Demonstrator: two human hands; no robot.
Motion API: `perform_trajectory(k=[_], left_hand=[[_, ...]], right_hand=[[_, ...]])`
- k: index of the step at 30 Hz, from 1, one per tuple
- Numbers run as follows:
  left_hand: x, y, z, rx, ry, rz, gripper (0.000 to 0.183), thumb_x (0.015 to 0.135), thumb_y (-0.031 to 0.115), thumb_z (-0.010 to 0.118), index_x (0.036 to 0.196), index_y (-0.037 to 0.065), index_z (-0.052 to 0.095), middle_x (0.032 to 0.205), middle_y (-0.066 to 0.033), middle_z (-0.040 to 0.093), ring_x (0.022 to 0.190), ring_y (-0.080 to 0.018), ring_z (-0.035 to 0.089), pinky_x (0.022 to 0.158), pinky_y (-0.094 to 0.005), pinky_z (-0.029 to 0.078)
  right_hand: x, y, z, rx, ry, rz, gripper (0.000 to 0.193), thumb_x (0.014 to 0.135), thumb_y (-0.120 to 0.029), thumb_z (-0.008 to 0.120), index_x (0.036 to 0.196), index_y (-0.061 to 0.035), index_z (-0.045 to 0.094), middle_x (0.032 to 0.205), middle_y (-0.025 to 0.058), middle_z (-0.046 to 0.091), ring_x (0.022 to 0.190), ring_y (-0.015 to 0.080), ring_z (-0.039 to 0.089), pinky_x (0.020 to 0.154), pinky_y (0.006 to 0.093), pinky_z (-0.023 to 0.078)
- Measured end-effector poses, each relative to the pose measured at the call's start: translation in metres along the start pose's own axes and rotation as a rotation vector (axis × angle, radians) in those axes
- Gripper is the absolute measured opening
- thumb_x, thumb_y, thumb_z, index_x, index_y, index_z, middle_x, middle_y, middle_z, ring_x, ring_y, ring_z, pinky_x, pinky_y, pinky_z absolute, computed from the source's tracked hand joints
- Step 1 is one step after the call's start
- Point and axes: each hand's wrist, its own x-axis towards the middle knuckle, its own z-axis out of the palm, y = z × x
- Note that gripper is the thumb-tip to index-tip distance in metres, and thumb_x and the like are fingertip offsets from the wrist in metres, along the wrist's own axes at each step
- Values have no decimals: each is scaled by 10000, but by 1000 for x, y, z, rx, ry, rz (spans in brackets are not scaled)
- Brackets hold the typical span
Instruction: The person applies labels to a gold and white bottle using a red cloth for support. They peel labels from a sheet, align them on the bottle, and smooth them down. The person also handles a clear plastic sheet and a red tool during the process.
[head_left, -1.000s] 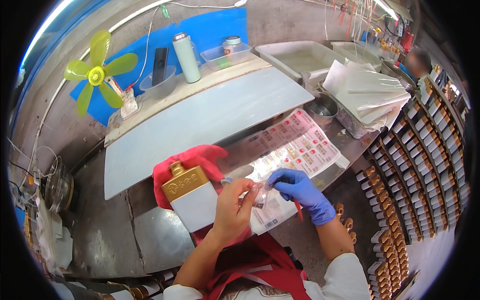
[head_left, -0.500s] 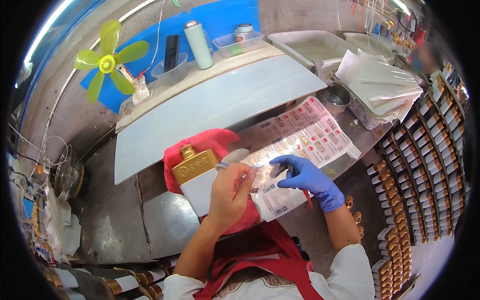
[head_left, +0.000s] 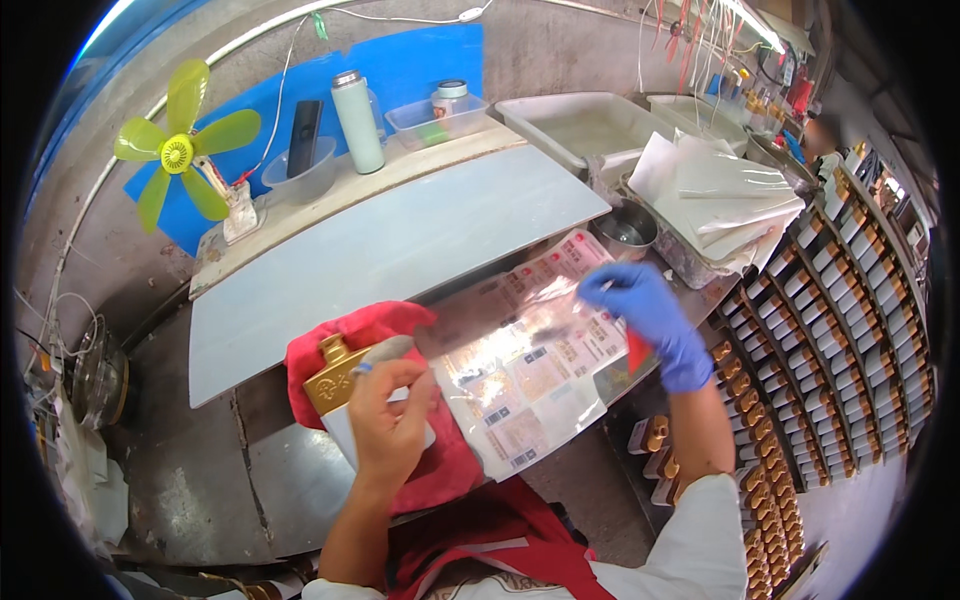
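My bare left hand (head_left: 388, 425) is over a flat bottle with a gold shoulder and neck (head_left: 338, 378) and a white body, lying on a red cloth (head_left: 440, 465). Its fingers are curled in, and a grey rounded piece (head_left: 388, 349) with a blue band sticks out from them; whether it is held or worn on a finger I cannot tell. My right hand (head_left: 650, 315), in a blue glove, is above the far right part of the printed label sheets (head_left: 510, 385), slightly blurred. Its fingertips are drawn together; what they grip is unclear. Something red (head_left: 636, 352) shows below the palm.
A pale board (head_left: 400, 265) lies along the back of the table. Behind it stand a green fan (head_left: 178, 155), a thermos (head_left: 358, 120) and plastic tubs (head_left: 437, 122). A metal bowl (head_left: 624, 228) and white sheets (head_left: 720, 195) sit right; racks of gold-topped bottles (head_left: 850, 300) line that side.
My right hand has moved away from my left, toward the far right of the label sheets. The left stays by the bottle, its thumb and fingertips less tightly pinched. The whole view has shifted.
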Motion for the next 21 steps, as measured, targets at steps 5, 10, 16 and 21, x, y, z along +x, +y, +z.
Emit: perform_trajectory(k=[5, 10, 16, 21], left_hand=[[-8, 2, -36, 144, 261, 83, 64, 829, -34, 595, 881, -34, 558, 909, -108, 586, 815, -154, 624, 641, -254, 561], [-23, -31, -89, 225, 474, 131, 141, 809, 5, 646, 874, -20, 523, 937, -120, 592, 808, -121, 591, 709, -225, 484], [-38, -35, -104, 375, 537, -96, 111, 810, 21, 653, 830, -19, 551, 953, -138, 588, 758, -106, 578, 675, -201, 463], [-47, -18, -105, 419, 589, -76, 83, 803, -10, 640, 862, -27, 585, 936, -121, 582, 791, -122, 576, 639, -202, 483]], right_hand=[[114, 75, -130, -317, 233, 52, 201, 739, -199, 714, 806, -10, 704, 658, 43, 646, 569, 84, 538, 542, 236, 442], [209, 173, -174, -1109, 194, 216, 312, 649, -300, 738, 787, -23, 695, 759, 146, 669, 679, 270, 637, 661, 362, 509], [233, 206, -142, -1275, 107, 243, 283, 732, -225, 621, 956, -70, 694, 976, 192, 652, 942, 333, 626, 829, 416, 492], [169, 73, -131, -1191, 331, 84, 185, 652, -219, 673, 768, -82, 716, 807, 152, 665, 792, 316, 643, 749, 404, 506]])
